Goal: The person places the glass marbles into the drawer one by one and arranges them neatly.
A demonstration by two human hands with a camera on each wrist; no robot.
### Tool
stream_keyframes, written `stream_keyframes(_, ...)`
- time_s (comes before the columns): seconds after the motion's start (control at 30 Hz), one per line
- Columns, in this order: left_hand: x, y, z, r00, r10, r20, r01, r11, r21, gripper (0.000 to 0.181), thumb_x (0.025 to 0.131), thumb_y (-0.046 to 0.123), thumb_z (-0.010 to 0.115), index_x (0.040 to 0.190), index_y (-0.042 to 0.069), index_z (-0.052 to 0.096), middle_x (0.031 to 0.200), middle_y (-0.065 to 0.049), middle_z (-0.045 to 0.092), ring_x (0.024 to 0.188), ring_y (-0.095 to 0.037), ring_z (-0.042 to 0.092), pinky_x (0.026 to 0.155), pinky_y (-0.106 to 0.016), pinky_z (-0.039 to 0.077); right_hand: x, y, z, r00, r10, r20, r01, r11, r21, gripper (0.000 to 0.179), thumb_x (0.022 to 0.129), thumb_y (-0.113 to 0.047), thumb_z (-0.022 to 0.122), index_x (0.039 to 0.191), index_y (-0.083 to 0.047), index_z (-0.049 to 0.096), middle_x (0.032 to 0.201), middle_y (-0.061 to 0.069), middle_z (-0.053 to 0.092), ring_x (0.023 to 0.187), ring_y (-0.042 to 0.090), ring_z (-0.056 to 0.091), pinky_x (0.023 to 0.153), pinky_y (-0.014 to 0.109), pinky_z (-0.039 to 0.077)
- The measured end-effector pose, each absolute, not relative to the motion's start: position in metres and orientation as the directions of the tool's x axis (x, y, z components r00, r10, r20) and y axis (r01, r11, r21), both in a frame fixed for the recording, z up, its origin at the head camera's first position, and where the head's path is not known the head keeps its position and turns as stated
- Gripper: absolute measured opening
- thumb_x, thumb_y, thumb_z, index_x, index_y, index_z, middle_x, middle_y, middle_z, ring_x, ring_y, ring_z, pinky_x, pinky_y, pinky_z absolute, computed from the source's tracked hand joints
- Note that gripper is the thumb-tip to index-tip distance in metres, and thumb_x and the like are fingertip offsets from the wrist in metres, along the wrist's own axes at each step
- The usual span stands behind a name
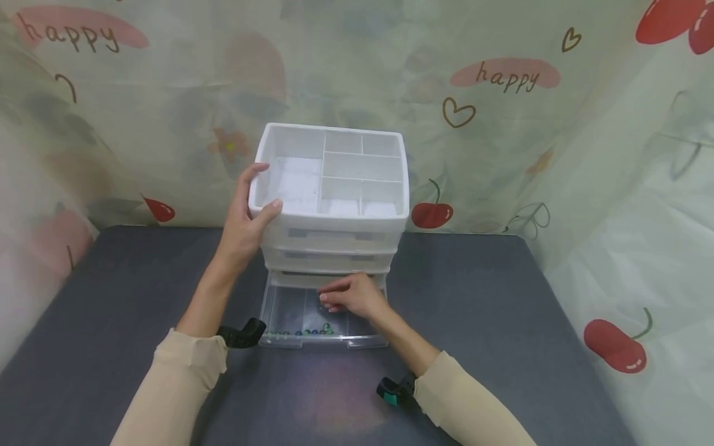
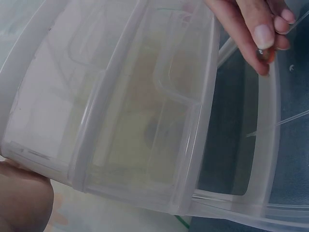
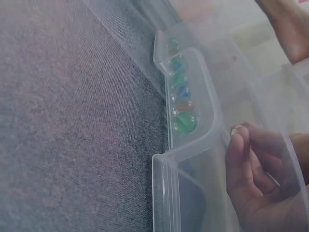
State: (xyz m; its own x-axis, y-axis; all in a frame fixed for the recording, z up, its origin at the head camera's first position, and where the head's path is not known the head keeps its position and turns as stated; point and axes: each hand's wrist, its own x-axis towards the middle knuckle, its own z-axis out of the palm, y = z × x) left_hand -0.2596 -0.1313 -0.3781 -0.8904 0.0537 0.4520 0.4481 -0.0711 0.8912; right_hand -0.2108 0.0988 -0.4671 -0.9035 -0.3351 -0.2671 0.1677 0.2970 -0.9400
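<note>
Head view: a white plastic drawer organiser stood on a dark grey tablecloth, its divided top tray facing up. The left hand gripped the organiser's upper left corner, thumb over the rim and fingers curled round the side. The clear bottom drawer was pulled out toward the person; the right hand reached inside it, fingers loosely bent, not seen holding anything. Small glass marbles lay along the drawer's front wall. Left wrist view: the stacked translucent drawers filled the frame, and the right hand's fingertips showed at the top, over the open drawer. Right wrist view: green and blue marbles sat lined up in the front handle recess, with the right hand's fingers curled just beside it inside the drawer; whether they pinched a marble could not be told.
</note>
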Motion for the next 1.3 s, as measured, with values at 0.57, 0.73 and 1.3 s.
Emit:
stream_keyframes(0.57,-0.257,-0.135,-0.374,-0.907,0.024,0.421,0.420,-0.022,0.907,0.059,0.096,0.004,0.058,0.149,0.017,0.035,0.143,-0.015,0.035,0.113,-0.023,0.041,0.088,-0.033,0.037,-0.214,0.087,-0.471,-0.881,-0.301,-0.365,0.256,0.344,-0.903,0.019,0.086,-0.003,0.076,0.104,0.001,0.076,0.083,0.010,0.075,0.071,0.019,0.073,0.067,0.031,0.057)
stream_keyframes(0.73,-0.258,-0.134,-0.376,-0.906,0.027,0.422,0.422,-0.025,0.906,0.059,0.096,0.003,0.058,0.149,0.017,0.035,0.143,-0.016,0.035,0.114,-0.024,0.041,0.087,-0.034,0.038,-0.214,0.088,-0.471,-0.882,-0.290,-0.373,0.256,0.370,-0.893,0.019,0.086,-0.002,0.076,0.105,0.000,0.076,0.082,0.010,0.075,0.070,0.018,0.072,0.065,0.029,0.057)
stream_keyframes(1.3,-0.257,-0.130,-0.378,-0.908,0.038,0.417,0.415,-0.034,0.909,0.059,0.097,0.005,0.057,0.149,0.019,0.035,0.143,-0.016,0.034,0.114,-0.023,0.041,0.086,-0.034,0.039,-0.207,0.094,-0.466,-0.891,-0.301,-0.340,0.279,0.227,-0.933,0.022,0.089,0.000,0.071,0.111,0.007,0.072,0.087,0.018,0.074,0.072,0.019,0.072,0.069,0.032,0.057)
